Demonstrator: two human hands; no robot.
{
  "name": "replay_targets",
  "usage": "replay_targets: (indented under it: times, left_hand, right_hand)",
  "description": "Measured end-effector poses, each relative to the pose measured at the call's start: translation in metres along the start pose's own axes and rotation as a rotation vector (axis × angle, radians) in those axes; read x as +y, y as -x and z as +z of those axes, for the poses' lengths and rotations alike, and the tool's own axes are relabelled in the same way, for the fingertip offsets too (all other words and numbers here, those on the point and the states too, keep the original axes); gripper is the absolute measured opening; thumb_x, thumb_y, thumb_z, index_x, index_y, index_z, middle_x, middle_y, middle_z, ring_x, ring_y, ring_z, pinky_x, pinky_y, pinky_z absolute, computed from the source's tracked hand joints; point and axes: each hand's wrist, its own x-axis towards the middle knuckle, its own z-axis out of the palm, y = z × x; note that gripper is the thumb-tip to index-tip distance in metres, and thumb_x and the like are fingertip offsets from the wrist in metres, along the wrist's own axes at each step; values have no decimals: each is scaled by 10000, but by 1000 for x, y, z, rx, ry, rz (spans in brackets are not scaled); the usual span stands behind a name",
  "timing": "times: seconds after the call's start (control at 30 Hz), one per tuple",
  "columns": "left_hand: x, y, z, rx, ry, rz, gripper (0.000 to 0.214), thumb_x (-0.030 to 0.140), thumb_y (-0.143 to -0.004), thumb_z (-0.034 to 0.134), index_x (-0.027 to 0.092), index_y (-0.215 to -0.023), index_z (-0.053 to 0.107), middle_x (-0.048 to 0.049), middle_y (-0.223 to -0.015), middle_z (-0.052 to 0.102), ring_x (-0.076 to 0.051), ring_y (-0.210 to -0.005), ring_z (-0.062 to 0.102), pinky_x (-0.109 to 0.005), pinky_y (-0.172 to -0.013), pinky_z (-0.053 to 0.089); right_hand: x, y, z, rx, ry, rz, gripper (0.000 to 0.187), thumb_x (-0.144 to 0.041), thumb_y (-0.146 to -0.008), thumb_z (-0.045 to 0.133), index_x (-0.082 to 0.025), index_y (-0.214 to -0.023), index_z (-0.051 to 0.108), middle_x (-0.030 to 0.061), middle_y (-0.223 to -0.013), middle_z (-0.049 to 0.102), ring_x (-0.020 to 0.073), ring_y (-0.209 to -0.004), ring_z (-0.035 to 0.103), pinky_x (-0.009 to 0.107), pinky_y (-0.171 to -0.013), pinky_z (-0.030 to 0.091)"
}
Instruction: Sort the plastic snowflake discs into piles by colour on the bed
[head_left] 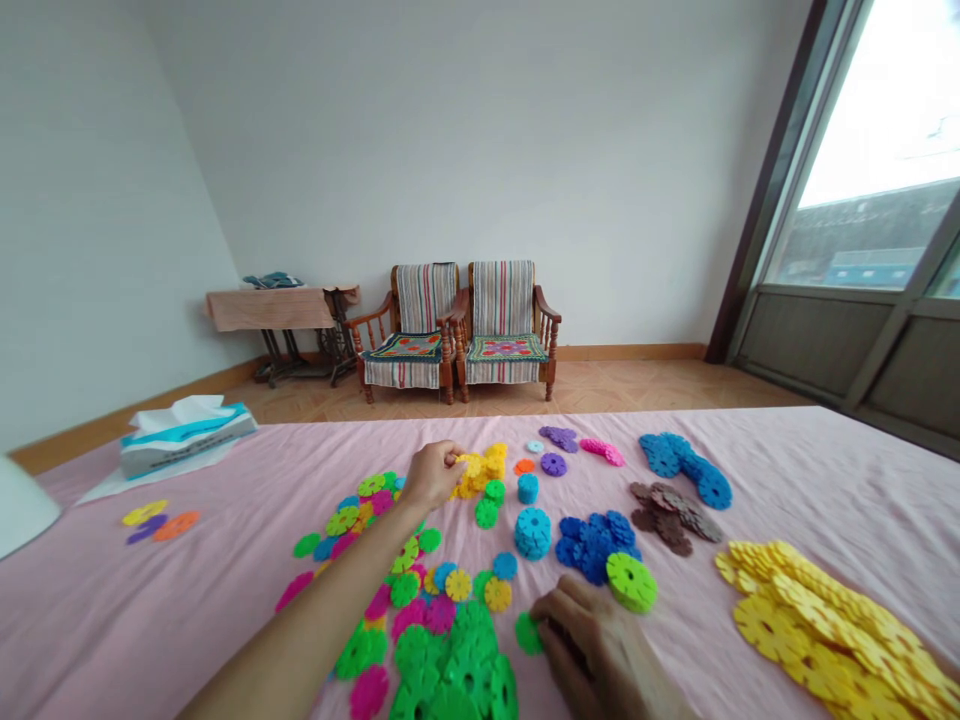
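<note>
My left hand (435,476) reaches out with fingertips pinched at a yellow snowflake disc on the edge of a small yellow heap (492,462). Low in the view, my right hand (592,640) is curled, its fingertips closed at the edge of a green snowflake disc (529,633); part of that disc is hidden by the fingers. Mixed colored discs (457,585) lie loose under and beside my left forearm. Between the hands and nearer to me sits a big green pile (457,665). A light-blue stack (532,533) stands beyond my right hand.
Dark-blue discs (596,545), a lime stack (631,582), brown discs (675,517) and a long yellow pile (832,625) lie to the right. Purple (553,464), pink (602,452) and blue (686,468) groups are farther back. A tissue pack (187,440) sits left on the pink cloth (285,455).
</note>
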Motion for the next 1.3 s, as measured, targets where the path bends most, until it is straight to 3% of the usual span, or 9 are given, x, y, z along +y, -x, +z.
replay_targets:
  times: [0.2, 0.37, 0.47, 0.57, 0.63, 0.7, 1.0, 1.13, 1.3]
  left_hand:
    - [-5, -14, 7, 18, -61, -32, 81, 154, -692, 654, 165, -769, 677, 11, -643, 660, -116, -568, 627, -190, -551, 448]
    - [-3, 3, -10, 5, -82, 3, 167, 182, -768, 559, 158, -895, 665, -29, -796, 682, -117, -580, 619, -209, -568, 452]
    - [5, 26, -25, -108, -79, 73, 140, 184, -755, 552, 158, -815, 676, -12, -744, 673, -129, -615, 612, -212, -588, 446]
    - [18, 53, -39, -343, -75, 180, 84, 174, -696, 612, 174, -701, 696, 11, -684, 660, -132, -655, 598, -205, -607, 429]
    - [25, 70, -47, -534, -100, 284, 122, 180, -694, 635, 183, -785, 716, 3, -759, 661, -136, -706, 587, -213, -641, 421]
    - [31, 84, -52, -618, -172, 355, 196, 211, -686, 678, 202, -879, 715, -8, -831, 639, -150, -766, 572, -234, -685, 415]
    - [43, 96, -55, -556, -235, 341, 75, 104, -693, 581, 173, -710, 605, 14, -740, 570, -133, -725, 532, -215, -636, 373]
    - [51, 91, -45, -712, -130, 356, 229, 79, -690, 570, 191, -858, 677, 13, -744, 627, -129, -686, 559, -201, -601, 396]
    - [56, 84, -33, -845, -139, 512, 357, 87, -705, 626, 256, -1011, 701, -14, -940, 689, -183, -880, 613, -254, -772, 442]
  right_hand:
    - [0, 0, 1, 16, -9, 13, 174, -159, -887, 430, -216, -875, 595, 23, -832, 607, 140, -743, 597, 233, -646, 412]
    - [-3, -2, -3, 12, -21, 8, 178, -162, -884, 433, -212, -865, 603, 26, -819, 611, 144, -744, 593, 236, -646, 417]
    - [-5, -2, -5, -2, -21, 25, 188, -167, -893, 423, -210, -862, 603, 27, -825, 610, 146, -749, 593, 243, -649, 415]
    - [-5, -1, -5, -15, -35, 38, 201, -177, -906, 405, -206, -873, 601, 33, -846, 608, 150, -771, 594, 250, -663, 419]
    - [-6, -1, -6, -27, -46, 40, 206, -184, -911, 398, -205, -875, 600, 33, -847, 606, 151, -774, 593, 253, -670, 421]
    - [-6, -1, -7, -34, -52, 44, 209, -186, -913, 398, -203, -870, 601, 32, -838, 603, 150, -770, 591, 253, -670, 420]
    - [-9, -1, -7, -17, -54, 45, 212, -188, -912, 399, -205, -866, 605, 34, -836, 608, 151, -768, 589, 253, -671, 423]
    - [-7, -1, -6, -1, -50, 39, 199, -188, -905, 410, -208, -865, 604, 29, -825, 607, 149, -761, 588, 249, -663, 416]
    - [-5, -1, -3, 6, -39, 33, 178, -161, -885, 430, -209, -862, 600, 23, -828, 608, 146, -758, 591, 248, -650, 398]
